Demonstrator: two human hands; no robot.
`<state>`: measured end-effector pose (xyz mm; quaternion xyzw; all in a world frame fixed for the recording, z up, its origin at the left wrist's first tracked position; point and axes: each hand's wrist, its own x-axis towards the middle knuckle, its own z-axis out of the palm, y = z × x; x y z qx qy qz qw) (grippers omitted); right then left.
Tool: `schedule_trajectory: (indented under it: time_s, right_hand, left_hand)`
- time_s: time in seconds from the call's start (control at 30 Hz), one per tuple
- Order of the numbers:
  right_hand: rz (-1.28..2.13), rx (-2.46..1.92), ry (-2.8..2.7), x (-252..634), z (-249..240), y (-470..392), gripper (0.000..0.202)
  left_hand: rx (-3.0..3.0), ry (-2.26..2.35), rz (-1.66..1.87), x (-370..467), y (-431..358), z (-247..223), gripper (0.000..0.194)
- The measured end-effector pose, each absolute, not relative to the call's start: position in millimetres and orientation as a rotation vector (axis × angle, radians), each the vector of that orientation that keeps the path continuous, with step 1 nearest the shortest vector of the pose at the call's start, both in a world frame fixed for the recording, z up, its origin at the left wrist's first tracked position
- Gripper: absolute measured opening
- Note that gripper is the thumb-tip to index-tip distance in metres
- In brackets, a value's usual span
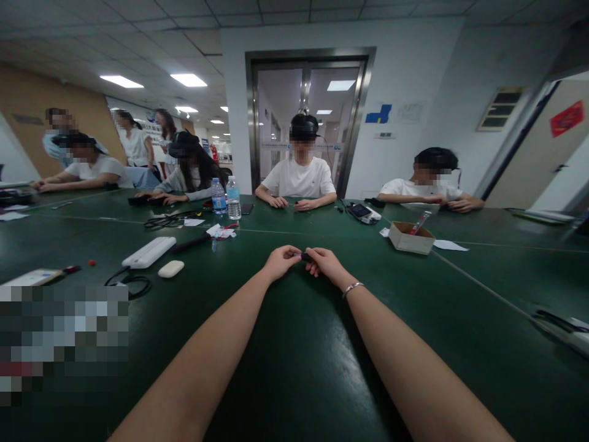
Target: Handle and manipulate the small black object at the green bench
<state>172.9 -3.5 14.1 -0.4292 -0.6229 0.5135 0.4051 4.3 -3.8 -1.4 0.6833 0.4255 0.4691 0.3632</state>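
Both my arms reach forward over the dark green table [294, 344], and my hands meet near its middle. Between them is a small dark object [304, 257], too small to name, with a paler greyish end toward the left. My left hand [281, 263] pinches that paler end between thumb and fingers. Around the black end, my right hand [326, 265] is closed, its fingers curled under. A silver bracelet [353, 288] circles my right wrist. The fingers cover much of the object.
Left of my hands lie a white power strip [150, 252], a white rounded case [171, 269] and black cables [133, 287]. Two water bottles [234, 199] stand farther back. An open box [411, 238] sits to the right. Several people with headsets sit around the table.
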Motion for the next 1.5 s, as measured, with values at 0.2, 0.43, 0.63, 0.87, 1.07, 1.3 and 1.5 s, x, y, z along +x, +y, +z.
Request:
schedule_trajectory:
  time_s: [0.2,0.43,0.63,0.87,1.07,1.3,1.5]
  right_hand:
    - [1.332,-1.040,-1.568,175.3,13.4,-1.3,0.009]
    - [1.320,-1.009,-1.594,176.4,10.9,0.4,0.017]
    - [1.299,-1.030,-1.629,177.9,10.4,1.5,0.021]
    - [1.274,-1.031,-1.676,177.2,10.4,0.3,0.024]
    - [1.220,-1.055,-1.724,176.1,10.9,-1.3,0.025]
    - [1.226,-1.006,-1.725,177.2,7.9,0.9,0.026]
    - [1.263,-0.985,-1.713,178.2,7.9,1.6,0.028]
  left_hand:
    - [1.748,1.151,1.166,4.3,-5.6,1.1,0.022]
    - [1.778,1.234,1.104,1.7,-6.3,3.1,0.026]
    - [1.833,1.279,1.063,-0.1,-7.6,4.3,0.027]
    - [1.838,1.325,1.001,-1.6,-6.9,5.0,0.033]
    - [1.888,1.355,1.003,-2.9,-2.7,2.0,0.042]
    - [1.849,1.343,1.016,-1.3,-2.0,2.1,0.044]
    - [1.795,1.278,1.050,-1.1,1.3,-0.2,0.045]
